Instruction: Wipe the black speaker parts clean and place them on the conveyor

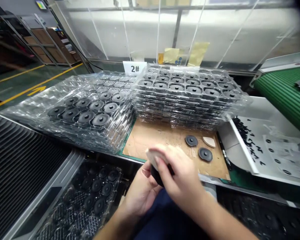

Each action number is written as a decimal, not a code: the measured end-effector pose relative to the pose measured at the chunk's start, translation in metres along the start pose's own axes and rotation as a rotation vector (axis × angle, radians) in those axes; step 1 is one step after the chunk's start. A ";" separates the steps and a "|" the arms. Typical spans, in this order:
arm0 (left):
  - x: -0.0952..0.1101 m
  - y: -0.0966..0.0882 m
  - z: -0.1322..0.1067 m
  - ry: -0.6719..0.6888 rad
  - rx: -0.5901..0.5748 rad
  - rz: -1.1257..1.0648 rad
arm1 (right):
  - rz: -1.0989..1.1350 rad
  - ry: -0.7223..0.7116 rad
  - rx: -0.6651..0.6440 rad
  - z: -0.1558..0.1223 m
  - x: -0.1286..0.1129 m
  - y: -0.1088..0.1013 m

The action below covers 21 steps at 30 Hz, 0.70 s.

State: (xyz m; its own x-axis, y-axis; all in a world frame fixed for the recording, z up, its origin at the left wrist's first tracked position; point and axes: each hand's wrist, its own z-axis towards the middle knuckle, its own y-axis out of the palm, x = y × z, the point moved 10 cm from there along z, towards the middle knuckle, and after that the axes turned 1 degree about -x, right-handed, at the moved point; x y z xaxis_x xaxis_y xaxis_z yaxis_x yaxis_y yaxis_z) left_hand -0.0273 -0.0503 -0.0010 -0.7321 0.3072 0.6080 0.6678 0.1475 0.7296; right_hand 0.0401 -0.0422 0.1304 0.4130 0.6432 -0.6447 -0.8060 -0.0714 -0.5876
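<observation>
Currently | stacked clear trays (187, 110) hold black discs (193, 89) | left hand (141, 190), right hand (177, 170) grip black disc (156, 176), pale pad (153, 158)

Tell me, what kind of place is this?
It looks like a factory workshop: stacks of clear plastic trays hold round black parts, a green conveyor belt sits nearby, and yellow lines mark the floor.

This is a factory production floor: stacks of clear plastic trays (187, 100) filled with round black parts (97, 106) stand by a "2#" sign (135, 68), beside a green conveyor belt (282, 90), with a yellow floor arrow (37, 90) and metal shelving (42, 43) beyond.
</observation>
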 end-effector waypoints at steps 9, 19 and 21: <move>-0.004 0.011 0.027 -0.074 -0.021 0.004 | -0.020 0.054 0.074 0.016 0.029 -0.004; -0.007 0.010 0.071 -0.192 0.075 -0.148 | -0.087 0.175 -0.190 0.020 0.094 -0.015; -0.013 0.018 0.079 -0.247 0.021 -0.146 | -0.189 0.084 -0.129 0.036 0.094 -0.020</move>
State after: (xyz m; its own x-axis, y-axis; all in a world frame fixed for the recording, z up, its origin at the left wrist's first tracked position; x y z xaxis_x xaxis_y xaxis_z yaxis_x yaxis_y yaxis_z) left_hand 0.0050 0.0224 -0.0205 -0.7678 0.5004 0.4002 0.5619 0.2256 0.7959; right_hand 0.0794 0.0473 0.0994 0.5893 0.5890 -0.5529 -0.6527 -0.0562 -0.7556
